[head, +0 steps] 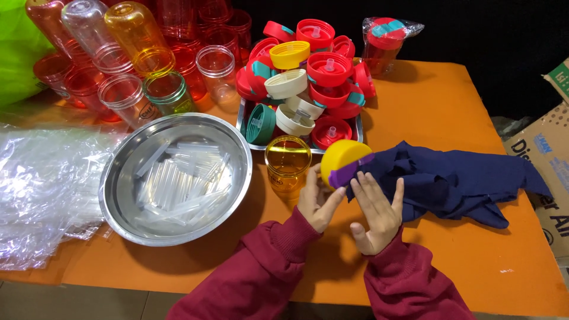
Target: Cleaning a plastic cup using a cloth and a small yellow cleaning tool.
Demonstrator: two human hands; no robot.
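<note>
Your left hand (317, 204) pinches the yellow lid (344, 161) from below, fingertips on its rim and thumb up its near side, so the lid sits just above and to the right of that hand. Your right hand (376, 213) is open, fingers spread flat, fingertips touching the lid's purple flap (349, 173) and the edge of the blue cloth (450, 184) that lies beyond it to the right.

The lid looks like light, stiff moulded plastic with a smooth, probably slippery dome; the rim is your surest hold. The flap likely flexes, so don't carry by it.

Just left of your left hand stands an open amber jar (287, 163): thin-walled, light, easily tipped.
</note>
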